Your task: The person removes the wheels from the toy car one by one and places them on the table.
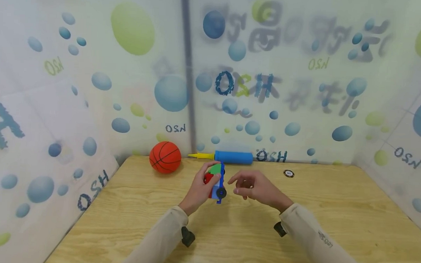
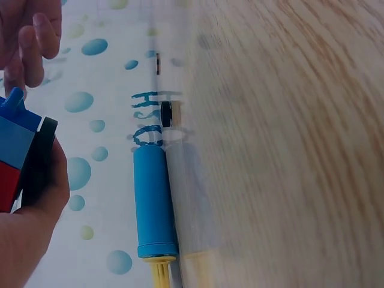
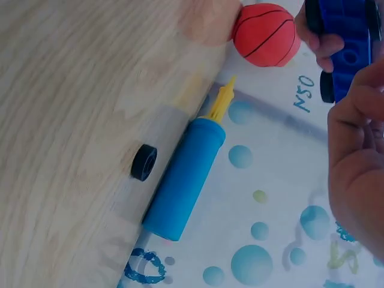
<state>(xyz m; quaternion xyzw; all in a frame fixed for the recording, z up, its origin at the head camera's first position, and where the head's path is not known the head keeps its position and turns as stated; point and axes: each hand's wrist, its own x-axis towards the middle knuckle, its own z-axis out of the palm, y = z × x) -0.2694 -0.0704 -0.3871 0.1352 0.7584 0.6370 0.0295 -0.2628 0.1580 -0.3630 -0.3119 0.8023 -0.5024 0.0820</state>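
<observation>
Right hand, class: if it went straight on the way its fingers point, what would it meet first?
Probably the toy vehicle in the left hand, though depth there is hard to judge.

The toy vehicle [image 1: 216,187] in the left hand [image 1: 201,184] looks smooth plastic; beyond that grip, a matt plastic pump [image 1: 233,157]; below, wood-grained tabletop [image 1: 241,233].

Person's L sleeve [image 1: 154,238] & R sleeve [image 1: 308,224]: long, off-white; dk lettering [image 1: 325,239] on R forearm; small blk boxy device [image 1: 188,236] at L wrist, similar blk one [image 1: 280,229] at R.
</observation>
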